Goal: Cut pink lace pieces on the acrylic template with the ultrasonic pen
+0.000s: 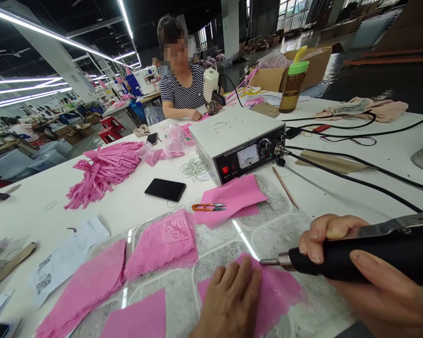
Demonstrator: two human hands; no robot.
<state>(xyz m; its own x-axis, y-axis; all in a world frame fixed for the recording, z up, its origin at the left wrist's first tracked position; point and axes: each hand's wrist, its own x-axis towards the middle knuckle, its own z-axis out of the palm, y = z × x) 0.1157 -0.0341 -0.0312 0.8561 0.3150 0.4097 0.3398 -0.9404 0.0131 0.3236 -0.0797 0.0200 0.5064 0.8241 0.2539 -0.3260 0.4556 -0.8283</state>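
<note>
Pink fabric [280, 288] under left hand [231, 295], long axis near 9-to-3 o'clock; pinch or press cannot be told. Right hand [384, 277], at 3 o'clock, wrapped around black tool [366, 241], tip [270, 262] toward 9. Hands apart; left nearer.

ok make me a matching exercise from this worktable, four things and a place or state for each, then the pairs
Things
1. orange-handled snips
2. green-lidded bottle
3. black handheld tool
4. left hand

Places or states
a. standing beyond the white box
b. resting on a pink panel
c. lying on pink pieces in front of the box
d. gripped by the right hand

Pairs: 1-c, 2-a, 3-d, 4-b
</note>
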